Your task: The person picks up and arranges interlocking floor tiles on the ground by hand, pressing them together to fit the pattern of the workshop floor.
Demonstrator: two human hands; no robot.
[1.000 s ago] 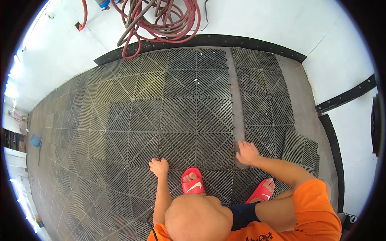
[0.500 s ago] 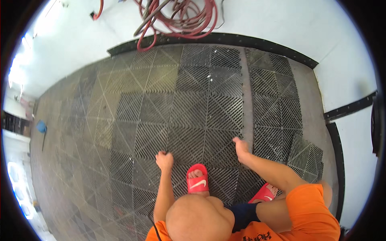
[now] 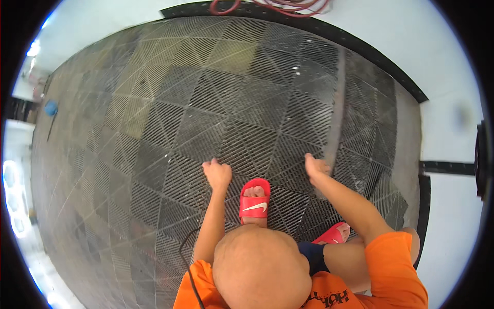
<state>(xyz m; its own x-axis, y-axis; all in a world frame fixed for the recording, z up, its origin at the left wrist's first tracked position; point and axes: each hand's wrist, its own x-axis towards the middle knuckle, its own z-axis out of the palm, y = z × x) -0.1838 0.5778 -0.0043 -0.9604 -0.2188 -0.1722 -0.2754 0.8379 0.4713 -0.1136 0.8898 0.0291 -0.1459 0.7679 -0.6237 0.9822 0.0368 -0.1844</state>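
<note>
My left hand (image 3: pixel 218 174) is closed, with its fingers curled down at the ribbed black floor tiles (image 3: pixel 247 141), left of my red slide sandal (image 3: pixel 255 201). On the other side of that foot, my right hand (image 3: pixel 317 168) is also closed, its thumb pointing away from me. It is beside the bare strip (image 3: pixel 335 118) that parts the tiles. Both hands are low over the tiles. Whether the curled fingertips grip a tile edge is hidden. My bent knee (image 3: pixel 261 265) fills the lower middle, and my second sandal (image 3: pixel 333 234) rests farther right.
Red hoses (image 3: pixel 303 9) lie by the far white wall, above its black base strip (image 3: pixel 355 41). A tile (image 3: pixel 388 203) lies askew at the right, near the side wall. A blue object with a thin handle (image 3: pixel 50 108) stands far left. A dark cord (image 3: pixel 183 257) hangs by my left arm.
The view has tipped down and shifted left, so the hoses are mostly out of frame. My hands keep about the same places relative to my foot, both closed.
</note>
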